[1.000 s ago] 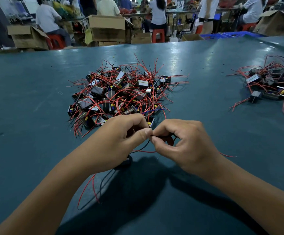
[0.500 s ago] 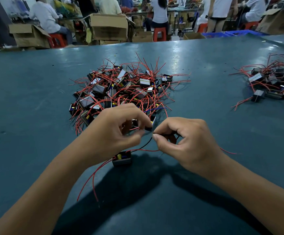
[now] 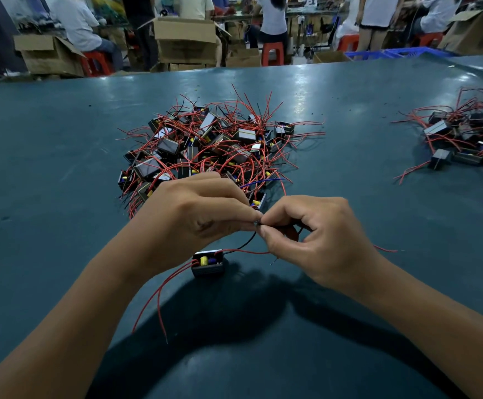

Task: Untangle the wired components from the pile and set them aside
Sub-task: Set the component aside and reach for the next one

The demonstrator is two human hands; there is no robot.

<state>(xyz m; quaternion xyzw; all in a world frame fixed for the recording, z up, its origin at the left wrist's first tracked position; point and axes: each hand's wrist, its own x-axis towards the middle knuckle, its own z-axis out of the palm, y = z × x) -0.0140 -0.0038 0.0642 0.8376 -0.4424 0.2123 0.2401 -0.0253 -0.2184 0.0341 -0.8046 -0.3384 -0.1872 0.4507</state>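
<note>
left hand (image 3: 194,217): fingertips pinched together on a black wire (image 3: 248,241), just in front of the pile
right hand (image 3: 318,234): thumb and forefinger clamped on the same wire, tips touching the left's
component (image 3: 208,263): one black box, on the table (image 3: 61,226) below the hands, near the front edge, red leads trailing toward that edge
pile (image 3: 211,148): tangled, table centre
set-aside group (image 3: 464,139): right edge
step: likely freeing this unit's wires
next: probably part the leads, carry the box right
</note>
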